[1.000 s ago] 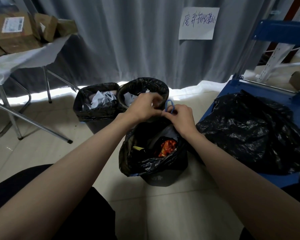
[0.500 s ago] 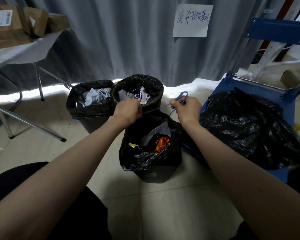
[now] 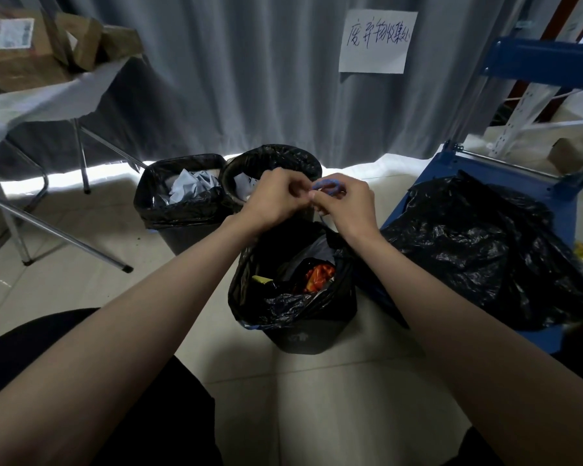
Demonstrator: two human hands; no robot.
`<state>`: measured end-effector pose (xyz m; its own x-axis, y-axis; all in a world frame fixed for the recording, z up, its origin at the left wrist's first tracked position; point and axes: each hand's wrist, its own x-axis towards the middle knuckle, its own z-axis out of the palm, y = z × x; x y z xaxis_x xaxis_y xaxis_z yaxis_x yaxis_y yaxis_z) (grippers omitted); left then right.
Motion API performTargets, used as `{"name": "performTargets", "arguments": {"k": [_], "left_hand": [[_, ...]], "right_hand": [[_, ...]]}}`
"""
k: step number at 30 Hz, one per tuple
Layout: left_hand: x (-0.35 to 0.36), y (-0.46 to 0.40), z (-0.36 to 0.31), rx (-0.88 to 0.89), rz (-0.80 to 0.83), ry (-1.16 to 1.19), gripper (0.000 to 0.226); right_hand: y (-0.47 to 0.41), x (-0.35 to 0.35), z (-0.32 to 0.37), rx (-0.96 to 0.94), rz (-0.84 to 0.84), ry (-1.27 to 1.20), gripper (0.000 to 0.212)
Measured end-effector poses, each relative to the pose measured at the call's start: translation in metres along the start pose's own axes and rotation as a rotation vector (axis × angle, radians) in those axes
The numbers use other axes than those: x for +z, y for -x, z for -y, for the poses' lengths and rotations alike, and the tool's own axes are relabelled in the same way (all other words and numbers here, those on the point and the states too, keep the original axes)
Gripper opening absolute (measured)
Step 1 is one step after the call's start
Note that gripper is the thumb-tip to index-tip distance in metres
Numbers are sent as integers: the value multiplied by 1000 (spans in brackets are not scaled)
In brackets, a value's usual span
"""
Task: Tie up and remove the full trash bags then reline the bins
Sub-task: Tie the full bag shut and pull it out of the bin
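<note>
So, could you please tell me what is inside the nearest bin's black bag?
The nearest bag is open at the top: an orange-red wrapper, a yellow-green scrap and grey plastic show. Anything deeper is hidden by the folded liner and those pieces.

— What is held above the near bin [image 3: 303,338]?

— A blue drawstring [image 3: 329,189] is pinched between the left hand [image 3: 276,200] and the right hand [image 3: 345,205], fingertips together, over the black trash bag [image 3: 283,306].

— And behind?

— Two more lined bins [image 3: 182,203] are seen before a grey curtain [image 3: 249,79]; a crumpled black bag [image 3: 478,250] is heaped on a blue cart [image 3: 559,203].
</note>
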<state>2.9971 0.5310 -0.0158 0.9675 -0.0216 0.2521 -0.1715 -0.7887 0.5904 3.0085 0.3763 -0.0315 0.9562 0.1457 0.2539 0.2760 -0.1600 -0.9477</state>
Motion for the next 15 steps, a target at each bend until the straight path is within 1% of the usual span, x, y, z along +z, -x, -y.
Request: {"name": "performTargets", "arguments": {"k": [1,2,4,7,9,12,14,15], "left_hand": [[-1,0,-1,-11,-19,-1,6],[-2,0,-1,-31,-28,-2,7],[-5,1,1,-81,-31,-9,10],[-9,2,3,-110,-38,4,10],[-11,3,2,-108,-41,21,10],[-12,3,-2,-115,-14,55,21],[-12,3,-8,-123,8,84,31],[-11,3,-10,-121,20,110,32]], "right_hand": [[-1,-1,-3,17,3,-32,22],[-1,-2,-7,33,7,-43,30],[-1,-5,-17,55,14,41,38],[2,-13,-36,84,110,382,34],[7,-17,-46,143,168,540,26],[10,-17,-47,185,183,652,4],[10,-14,-44,169,168,674,5],[10,-13,-42,157,164,677,6]]}}
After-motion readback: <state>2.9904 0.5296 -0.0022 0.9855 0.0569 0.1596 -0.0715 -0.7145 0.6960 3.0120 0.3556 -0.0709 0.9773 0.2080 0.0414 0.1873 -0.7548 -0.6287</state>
